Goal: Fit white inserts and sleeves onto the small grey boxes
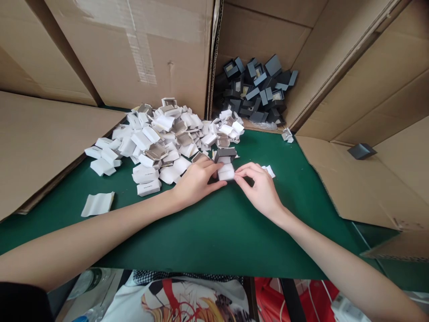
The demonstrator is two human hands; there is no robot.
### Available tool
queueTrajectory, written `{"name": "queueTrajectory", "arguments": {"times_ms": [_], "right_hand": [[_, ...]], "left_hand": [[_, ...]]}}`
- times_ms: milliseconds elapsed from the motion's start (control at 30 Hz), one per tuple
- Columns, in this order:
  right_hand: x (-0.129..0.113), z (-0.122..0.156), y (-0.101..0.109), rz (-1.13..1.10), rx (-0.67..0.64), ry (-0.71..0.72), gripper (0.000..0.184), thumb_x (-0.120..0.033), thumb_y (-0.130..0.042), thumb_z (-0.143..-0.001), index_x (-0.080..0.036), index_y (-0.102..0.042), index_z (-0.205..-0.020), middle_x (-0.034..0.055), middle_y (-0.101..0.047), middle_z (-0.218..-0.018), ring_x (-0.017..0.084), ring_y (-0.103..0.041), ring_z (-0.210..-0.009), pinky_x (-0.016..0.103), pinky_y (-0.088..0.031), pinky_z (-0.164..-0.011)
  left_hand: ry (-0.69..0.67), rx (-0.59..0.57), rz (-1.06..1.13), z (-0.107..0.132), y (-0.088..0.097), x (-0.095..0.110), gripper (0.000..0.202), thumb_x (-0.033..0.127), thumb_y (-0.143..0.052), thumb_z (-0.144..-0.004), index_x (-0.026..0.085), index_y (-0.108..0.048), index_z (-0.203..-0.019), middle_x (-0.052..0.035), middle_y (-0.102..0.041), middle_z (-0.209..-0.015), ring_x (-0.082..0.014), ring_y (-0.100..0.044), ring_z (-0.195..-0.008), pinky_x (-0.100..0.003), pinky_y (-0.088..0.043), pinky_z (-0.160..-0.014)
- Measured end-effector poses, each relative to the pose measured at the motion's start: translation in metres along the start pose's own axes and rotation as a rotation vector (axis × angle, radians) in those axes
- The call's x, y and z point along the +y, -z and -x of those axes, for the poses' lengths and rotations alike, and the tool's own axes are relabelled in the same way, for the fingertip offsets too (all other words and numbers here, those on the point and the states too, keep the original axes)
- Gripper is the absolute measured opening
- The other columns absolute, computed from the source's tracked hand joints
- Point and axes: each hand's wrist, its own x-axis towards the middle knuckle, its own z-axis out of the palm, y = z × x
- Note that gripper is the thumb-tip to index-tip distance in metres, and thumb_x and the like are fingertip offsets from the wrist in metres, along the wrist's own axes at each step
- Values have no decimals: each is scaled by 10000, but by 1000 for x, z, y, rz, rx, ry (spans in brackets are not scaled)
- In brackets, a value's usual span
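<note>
A small box with a dark lid (225, 154) stands open in front of me, and a white block-like insert (226, 172) shows at its near side. My left hand (197, 180) grips it from the left, thumb along the near edge and fingers behind. From the right, my right hand (258, 188) pinches the insert's edge between thumb and fingertips. Just behind and left of my left hand lies a heap of small folded white cartons (167, 129). A scrap of white card (268, 171) lies beyond my right hand, partly hidden by it.
Several dark small boxes (259, 91) are piled inside a cardboard carton (264, 22) at the back. A single dark box (362, 151) lies on the right cardboard flap. One flattened white piece (98, 204) rests on the green table (214, 241) at left. Cardboard walls stand around.
</note>
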Motion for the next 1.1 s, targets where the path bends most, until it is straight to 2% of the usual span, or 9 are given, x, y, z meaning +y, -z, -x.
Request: {"name": "queueTrajectory", "arguments": {"times_ms": [133, 233, 400, 500, 600, 667, 800, 1000, 1100], "right_hand": [[7, -2, -1, -121, -36, 23, 114, -197, -565, -874, -183, -643, -792, 42, -636, -908, 172, -601, -859, 326, -477, -754], [9, -4, -1, -100, -47, 52, 103, -170, -563, -870, -174, -624, -786, 41, -618, -896, 154, -586, -807, 299, -472, -704], [9, -4, -2, -184, -42, -15, 78, -203, -591, -856, -174, -618, -787, 29, -615, -827, 142, -585, -730, 279, -480, -655], [13, -5, -3, -254, -49, -65, 79, -248, -621, -839, -176, -653, -838, 37, -639, -851, 152, -602, -752, 286, -489, -672], [18, -6, -4, -360, -43, -181, 213, -302, -625, -838, -170, -664, -1001, 56, -668, -922, 169, -628, -795, 303, -505, -696], [19, -7, -5, -368, -50, -209, 256, -328, -587, -863, -176, -669, -1052, 66, -671, -980, 179, -632, -843, 312, -505, -716], [15, -7, -4, -373, -76, -202, 249, -321, -560, -877, -206, -697, -1050, 62, -648, -1054, 193, -607, -968, 326, -492, -803], [4, -8, 0, -571, -111, -358, 209, -307, -594, -846, -218, -723, -985, 71, -611, -1165, 209, -560, -1118, 361, -432, -971], [5, -7, -3, -506, -96, -339, 222, -321, -598, -846, -205, -717, -993, 82, -604, -1166, 210, -574, -1079, 362, -448, -927]], "left_hand": [[7, -2, 3, 0, 1, 0, 382, 380, -621, -831, 137, -607, -1125, -57, -639, -814, -198, -551, -833, -326, -483, -750], [13, -6, 3, 0, 1, 0, 387, 375, -621, -832, 131, -605, -1133, -60, -639, -817, -199, -546, -838, -324, -481, -751], [10, -16, -2, -1, 1, 0, 393, 375, -610, -840, 124, -600, -1142, -60, -636, -820, -193, -535, -838, -326, -481, -756], [14, -18, -10, 0, 1, 0, 395, 375, -608, -841, 121, -602, -1143, -59, -633, -825, -192, -533, -838, -327, -484, -765], [16, -24, -21, 0, 1, 1, 398, 367, -609, -840, 114, -602, -1147, -61, -635, -831, -198, -536, -848, -331, -486, -766], [19, -31, -27, 0, 1, 1, 401, 366, -611, -839, 114, -602, -1150, -61, -637, -836, -202, -538, -856, -334, -487, -768], [20, -31, -38, 0, 0, 1, 414, 370, -619, -833, 115, -597, -1160, -64, -641, -844, -206, -538, -861, -335, -487, -764], [-5, -20, -52, 0, -1, 0, 405, 381, -620, -832, 111, -603, -1133, -68, -638, -844, -206, -536, -850, -330, -482, -754], [-13, -23, -61, 0, -1, 0, 398, 375, -614, -837, 113, -602, -1137, -67, -636, -839, -204, -535, -847, -329, -482, -753]]}}
